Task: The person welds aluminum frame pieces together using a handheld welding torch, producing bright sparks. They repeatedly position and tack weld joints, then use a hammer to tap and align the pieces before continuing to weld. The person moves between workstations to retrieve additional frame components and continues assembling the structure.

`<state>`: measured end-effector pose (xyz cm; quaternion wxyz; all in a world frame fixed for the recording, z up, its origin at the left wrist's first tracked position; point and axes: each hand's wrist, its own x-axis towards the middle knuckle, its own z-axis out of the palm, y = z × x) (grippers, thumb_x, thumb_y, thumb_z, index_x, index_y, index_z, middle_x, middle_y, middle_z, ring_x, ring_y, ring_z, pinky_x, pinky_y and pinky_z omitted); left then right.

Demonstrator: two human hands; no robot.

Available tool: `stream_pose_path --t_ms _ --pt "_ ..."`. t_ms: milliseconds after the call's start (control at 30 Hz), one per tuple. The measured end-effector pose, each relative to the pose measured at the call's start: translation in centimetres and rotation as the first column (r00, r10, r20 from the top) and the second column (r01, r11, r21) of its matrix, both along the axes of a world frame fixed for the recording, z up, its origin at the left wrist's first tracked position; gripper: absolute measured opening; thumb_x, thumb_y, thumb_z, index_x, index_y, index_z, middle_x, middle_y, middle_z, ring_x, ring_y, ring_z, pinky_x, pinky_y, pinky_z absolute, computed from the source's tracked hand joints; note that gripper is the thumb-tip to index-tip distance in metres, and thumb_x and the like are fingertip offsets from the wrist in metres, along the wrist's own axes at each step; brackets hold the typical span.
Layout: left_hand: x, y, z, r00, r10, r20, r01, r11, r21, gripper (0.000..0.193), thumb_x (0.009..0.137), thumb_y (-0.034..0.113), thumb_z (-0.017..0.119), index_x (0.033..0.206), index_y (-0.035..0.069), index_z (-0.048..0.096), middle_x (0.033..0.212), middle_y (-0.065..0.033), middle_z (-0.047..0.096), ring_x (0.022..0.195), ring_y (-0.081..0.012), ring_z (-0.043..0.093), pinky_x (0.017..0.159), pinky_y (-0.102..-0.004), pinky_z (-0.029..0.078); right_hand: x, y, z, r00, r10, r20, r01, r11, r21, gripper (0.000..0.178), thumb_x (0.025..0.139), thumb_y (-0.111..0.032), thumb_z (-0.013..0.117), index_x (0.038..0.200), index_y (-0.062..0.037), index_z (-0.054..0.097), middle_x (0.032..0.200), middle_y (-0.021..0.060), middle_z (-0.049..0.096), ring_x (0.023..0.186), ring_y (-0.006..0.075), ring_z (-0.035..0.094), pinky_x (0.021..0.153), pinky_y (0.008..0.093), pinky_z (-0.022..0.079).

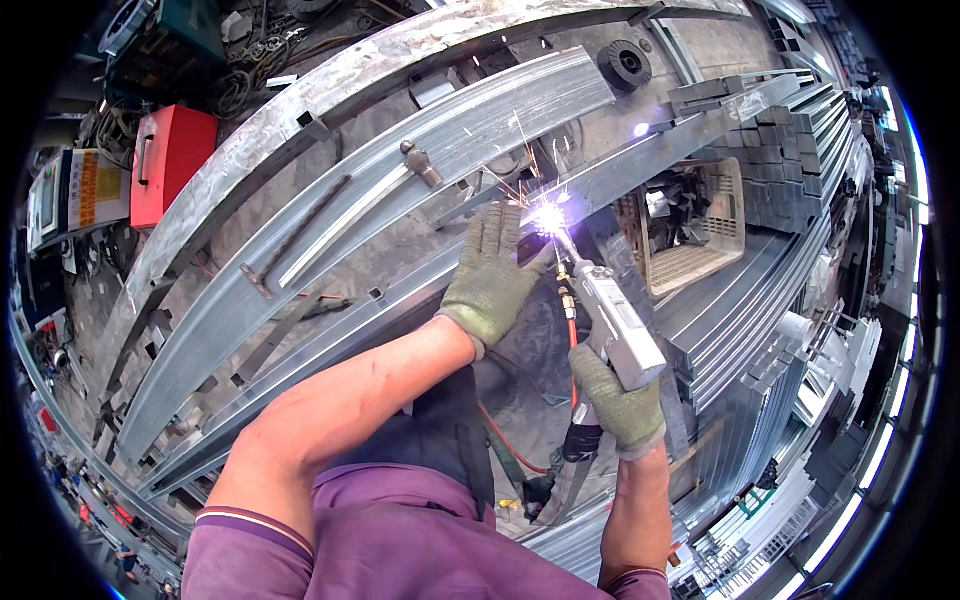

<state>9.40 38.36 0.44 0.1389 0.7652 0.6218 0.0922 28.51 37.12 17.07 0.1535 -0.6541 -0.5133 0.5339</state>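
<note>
My right hand (622, 405), in a green work glove, is closed around the grip of a silver handheld welding gun (618, 325). The gun's nozzle points up and left into a bright, sparking weld spot (548, 217) on the metal, where glare hides the joint. A brass fitting (567, 290) with an orange hose runs alongside the nozzle. My left hand (490, 275), gloved too, lies with fingers stretched out on a long steel beam (375, 308), just left of the glare. Another steel bar (690, 142) reaches from the weld toward the upper right.
Beyond the beam, a hammer (420, 163) and a T-shaped metal rod (300, 235) rest on a wide galvanized channel (500, 105). A plastic crate (735, 215) with dark contents stands right of the weld, beside stacked steel tubes (780, 165). A red box (175, 165) sits far left.
</note>
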Motion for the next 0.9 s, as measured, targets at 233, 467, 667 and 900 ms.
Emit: stream_pose_path --t_ms 233,467,667,900 --pt "-4.5 -5.6 2.6 0.992 -0.007 0.124 0.011 0.999 -0.032 0.073 0.089 0.030 0.080 0.156 0.013 0.058 0.173 -0.0332 0.032 0.162 -0.0496 0.031 0.131 -0.0612 0.026 0.2 -1.6 -0.3 0.998 -0.061 -0.011 0.061 0.998 0.034 0.032 0.096 -0.009 0.084 0.124 0.0022 0.075 0.099 0.0053 0.076 0.084 0.0089 0.067 0.071 0.0301 0.056" --pt "-6.3 -7.9 1.7 0.994 0.027 0.105 -0.019 0.997 -0.074 0.066 0.086 0.033 0.085 0.144 0.011 0.066 0.173 -0.0318 0.033 0.163 -0.0476 0.030 0.131 -0.0612 0.026 1.3 -3.4 2.7 0.991 -0.131 -0.016 0.132 0.984 0.121 0.018 0.100 -0.010 0.081 0.115 -0.0021 0.075 0.095 0.0009 0.071 0.080 0.0097 0.065 0.069 0.0300 0.054" --pt "-6.4 -7.9 1.0 0.995 -0.001 0.097 0.006 0.999 -0.048 0.060 0.083 0.034 0.086 0.136 0.011 0.070 0.173 -0.0330 0.033 0.160 -0.0486 0.034 0.129 -0.0620 0.029 3.9 -5.1 6.8 0.929 -0.368 -0.033 0.367 0.912 0.183 0.027 0.097 -0.016 0.082 0.121 -0.0047 0.074 0.098 -0.0012 0.070 0.084 0.0097 0.065 0.073 0.0284 0.054" --pt "-5.7 -7.6 0.8 0.995 0.024 0.099 -0.027 0.999 0.033 0.047 0.084 0.030 0.084 0.125 0.011 0.069 0.170 -0.0305 0.039 0.156 -0.0471 0.040 0.126 -0.0606 0.034 9.5 -6.3 8.5 0.934 -0.354 0.048 0.323 0.895 0.307 0.028 0.095 -0.013 0.084 0.120 -0.0034 0.074 0.100 0.0000 0.071 0.086 0.0101 0.066 0.075 0.0291 0.053"
